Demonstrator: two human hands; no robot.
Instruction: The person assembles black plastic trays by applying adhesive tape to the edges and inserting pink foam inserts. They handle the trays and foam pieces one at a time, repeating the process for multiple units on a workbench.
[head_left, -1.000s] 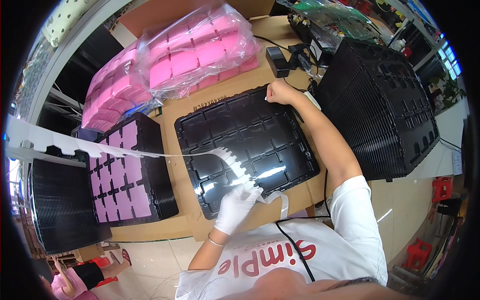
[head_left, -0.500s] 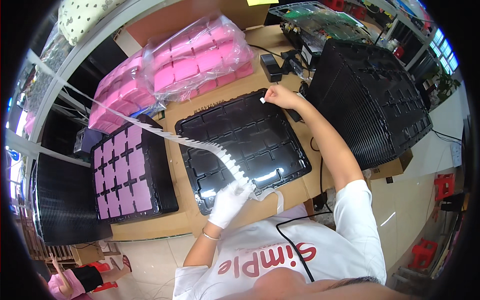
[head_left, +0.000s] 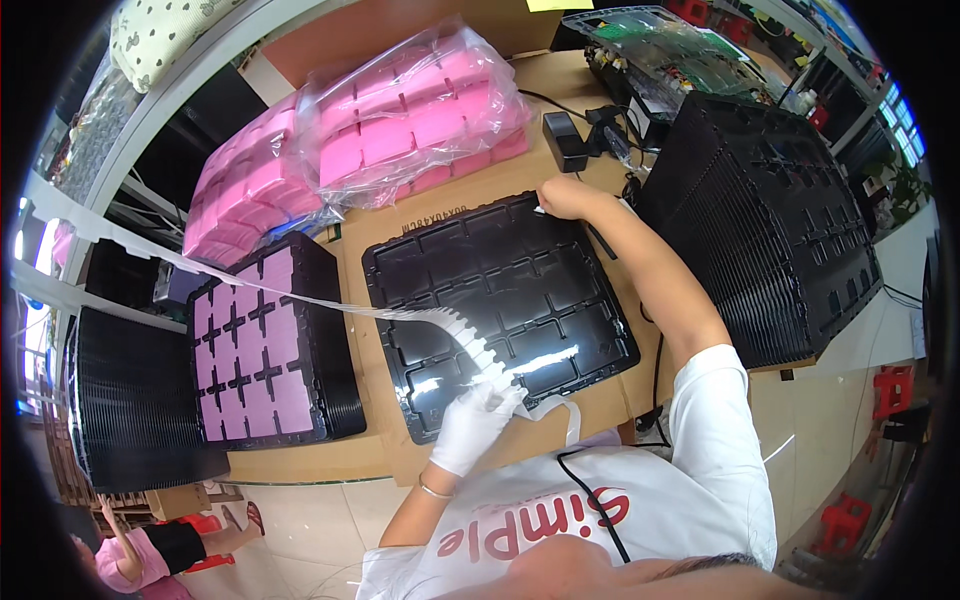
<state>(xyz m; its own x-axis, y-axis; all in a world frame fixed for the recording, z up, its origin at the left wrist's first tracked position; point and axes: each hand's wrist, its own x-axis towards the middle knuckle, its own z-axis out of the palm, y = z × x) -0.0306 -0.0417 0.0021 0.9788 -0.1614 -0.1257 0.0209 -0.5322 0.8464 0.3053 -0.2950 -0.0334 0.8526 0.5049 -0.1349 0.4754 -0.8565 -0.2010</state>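
Over cardbd (head_left: 605, 398), L hand (head_left: 475, 425) grips wht strip (head_left: 472, 343) running lengthwise leftward; R hand (head_left: 563, 199) pinches tab (head_left: 541, 210).

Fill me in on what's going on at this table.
A person is working over a black moulded tray lying on cardboard. The white-gloved left hand holds a long notched white strip that runs off to the upper left. The bare right hand holds a small white piece at the tray's far right corner. To the left stands a black tray stack topped with pink pads.
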